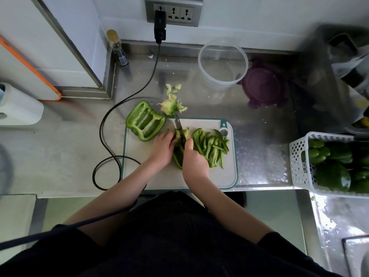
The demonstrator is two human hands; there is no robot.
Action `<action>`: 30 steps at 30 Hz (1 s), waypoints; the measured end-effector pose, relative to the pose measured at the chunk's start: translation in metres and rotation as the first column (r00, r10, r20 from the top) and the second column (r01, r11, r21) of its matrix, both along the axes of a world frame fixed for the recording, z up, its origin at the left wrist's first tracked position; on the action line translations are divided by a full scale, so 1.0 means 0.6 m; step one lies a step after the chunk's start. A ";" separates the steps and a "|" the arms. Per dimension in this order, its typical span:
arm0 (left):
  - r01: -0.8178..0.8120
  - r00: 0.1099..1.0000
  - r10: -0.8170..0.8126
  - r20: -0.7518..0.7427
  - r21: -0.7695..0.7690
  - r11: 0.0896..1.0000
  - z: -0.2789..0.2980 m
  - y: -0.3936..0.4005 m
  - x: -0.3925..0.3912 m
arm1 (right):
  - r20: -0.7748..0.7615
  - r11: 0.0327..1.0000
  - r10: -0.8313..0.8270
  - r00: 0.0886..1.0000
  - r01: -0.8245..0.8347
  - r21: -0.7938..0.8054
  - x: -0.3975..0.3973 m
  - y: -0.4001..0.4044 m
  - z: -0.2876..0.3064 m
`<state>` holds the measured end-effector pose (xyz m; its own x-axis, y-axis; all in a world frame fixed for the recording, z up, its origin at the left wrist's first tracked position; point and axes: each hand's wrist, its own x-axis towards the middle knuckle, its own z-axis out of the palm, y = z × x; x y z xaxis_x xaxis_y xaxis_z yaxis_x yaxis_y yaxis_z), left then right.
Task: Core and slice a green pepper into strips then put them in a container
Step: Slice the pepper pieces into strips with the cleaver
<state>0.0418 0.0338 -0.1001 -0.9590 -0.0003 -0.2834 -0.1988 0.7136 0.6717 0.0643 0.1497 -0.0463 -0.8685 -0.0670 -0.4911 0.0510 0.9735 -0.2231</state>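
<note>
On the pale cutting board (159,176) lies a green pepper piece (178,154) between my two hands. My left hand (162,146) holds it down with curled fingers. My right hand (194,161) grips a knife (179,125) whose blade points away over the piece. Cut strips (211,146) are piled on the board's right side. A hollowed pepper half (144,123) rests at the board's far left corner. The core and seeds (171,105) lie just beyond the board. A clear round container (222,63) stands open at the back.
A purple lid (263,85) lies right of the container. A white basket (299,162) of whole green peppers stands at the right. A black cable (108,124) loops from the wall socket across the steel counter, left of the board. A small bottle (117,47) stands at the back.
</note>
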 end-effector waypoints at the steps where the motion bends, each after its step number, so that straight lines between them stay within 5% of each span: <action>1: 0.001 1.000 -0.001 0.000 -0.023 1.000 0.001 0.002 0.001 | -0.013 1.000 0.010 1.000 -0.010 0.002 0.000 0.000 -0.002; 6: -0.054 0.998 0.057 0.022 -0.110 0.992 0.010 0.021 0.002 | 0.000 1.000 -0.019 1.000 0.019 -0.016 0.019 0.017 0.001; 14: -0.027 1.000 0.028 0.009 -0.093 0.995 0.007 0.017 0.000 | -0.024 0.999 0.040 0.999 -0.040 -0.003 -0.011 0.005 0.002; 20: -0.041 0.990 0.044 0.131 -0.030 0.999 0.006 0.006 -0.015 | 0.026 0.999 0.047 0.999 -0.047 0.014 0.034 0.030 0.012; 30: -0.031 0.998 0.031 -0.051 0.001 1.000 -0.001 -0.014 -0.003 | 0.010 1.000 0.025 1.000 -0.025 0.002 0.027 0.059 0.005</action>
<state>0.0397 0.0255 -0.1005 -0.9716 -0.0303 -0.2345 -0.1866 0.7077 0.6814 0.0808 0.1850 -0.0430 -0.8619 -0.0871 -0.4995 0.0292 0.9750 -0.2205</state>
